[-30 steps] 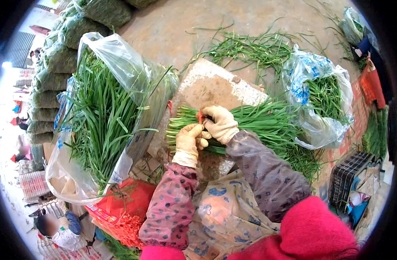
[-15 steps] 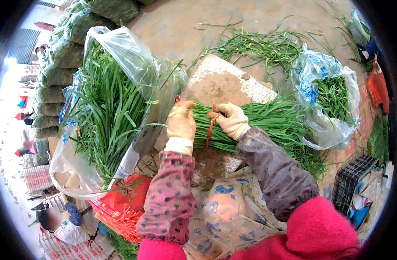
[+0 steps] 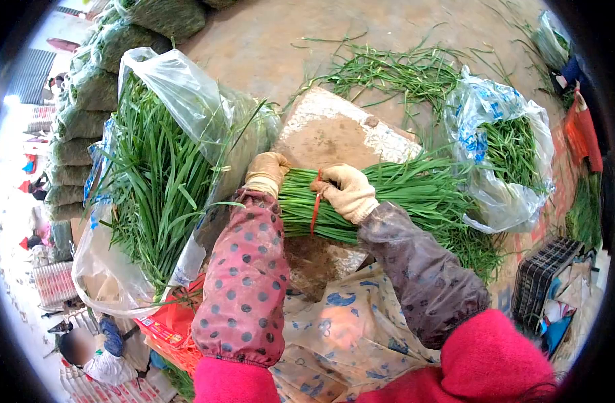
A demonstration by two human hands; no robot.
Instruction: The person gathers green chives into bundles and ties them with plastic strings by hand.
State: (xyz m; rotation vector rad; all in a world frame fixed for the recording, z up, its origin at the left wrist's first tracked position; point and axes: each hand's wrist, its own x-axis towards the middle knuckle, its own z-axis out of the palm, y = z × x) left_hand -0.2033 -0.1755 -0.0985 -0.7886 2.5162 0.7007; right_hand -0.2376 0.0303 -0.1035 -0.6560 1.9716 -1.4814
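Note:
A bundle of garlic chives point(image 3: 401, 180) lies across a low board point(image 3: 334, 127) in front of me, leafy end to the right. Around its stems runs a red tie point(image 3: 315, 205). My right hand point(image 3: 348, 191), in a cream work glove, rests on top of the bundle with thumb and fingers pinched on the tie. At the bundle's left stem end is my left hand point(image 3: 267, 173), gloved too, its back toward me. Its fingers are bent away and hidden, so their grip does not show.
A clear plastic bag point(image 3: 186, 74) full of chives stands at left, above red plastic netting point(image 3: 170, 329). Another bag point(image 3: 479, 101) with greens is at right, near a black crate point(image 3: 543, 275). Loose leaves point(image 3: 401, 74) litter the floor. Stacked green bundles and a seated person point(image 3: 109, 356) are at left.
My left hand has moved down and slightly left to the stem end; the red bit seen by its fingers no longer shows. My right hand stays on the tie.

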